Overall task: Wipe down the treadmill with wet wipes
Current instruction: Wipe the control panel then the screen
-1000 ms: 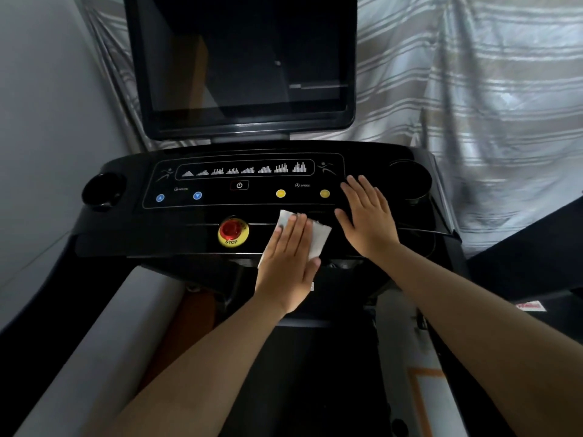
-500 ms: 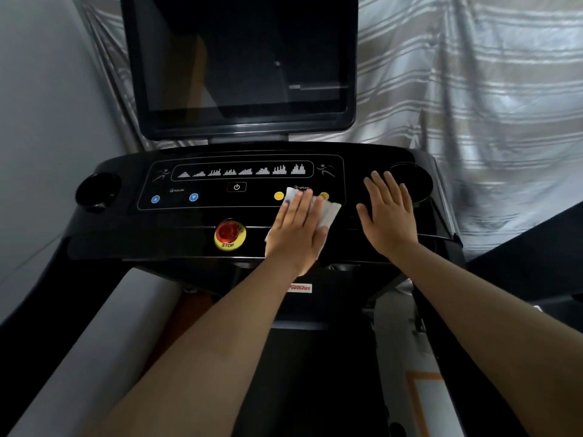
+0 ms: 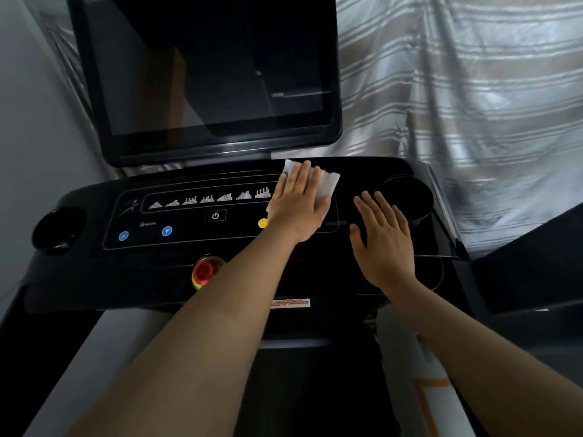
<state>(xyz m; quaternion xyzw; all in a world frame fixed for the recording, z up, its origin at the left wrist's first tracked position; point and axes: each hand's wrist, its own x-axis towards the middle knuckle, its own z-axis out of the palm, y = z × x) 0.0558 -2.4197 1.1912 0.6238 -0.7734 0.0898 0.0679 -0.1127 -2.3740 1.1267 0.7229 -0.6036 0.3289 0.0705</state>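
The left hand lies flat on the white wet wipe, fingers straight, pressing it onto the far edge of the treadmill console just below the dark screen. The right hand rests beside it, its fingers released and spread, next to the right cup holder.

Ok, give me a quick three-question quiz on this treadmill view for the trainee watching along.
1. Which hand presses the wet wipe onto the treadmill console? A left, B right, C both.
2. True or false: the right hand grips a spray bottle.
3. How many blue buttons show on the console?
Key: 1 A, the left hand; 2 false, its fingers are straight and hold nothing; 3 two.
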